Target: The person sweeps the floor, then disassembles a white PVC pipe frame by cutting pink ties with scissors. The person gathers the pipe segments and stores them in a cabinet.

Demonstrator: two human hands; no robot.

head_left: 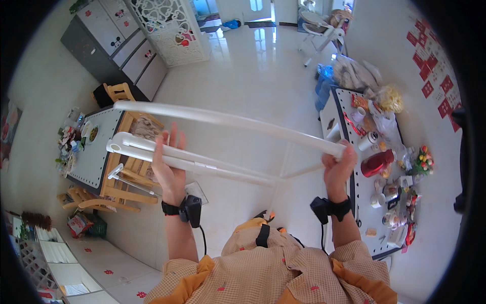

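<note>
A white frame of long tubes [223,118], perhaps a folding rack, is held up in front of me, its lower parts blurred. My left hand [172,180] is closed around the lower pair of tubes near their rounded, hinge-like end, with some fingertips rising behind them. My right hand [338,172] grips the right end of the upper tube, its thumb on top. Thinner bars run back between the two sides and fade into the pale floor. Black straps with small devices sit on both wrists.
A table [372,238] with a red kettle [378,163], cups and bags stands close on my right. At left are another table [96,164], wooden chairs [134,175] and a white pole [132,181] leaning there. A grey cabinet [119,48] and a high chair [321,30] are farther off.
</note>
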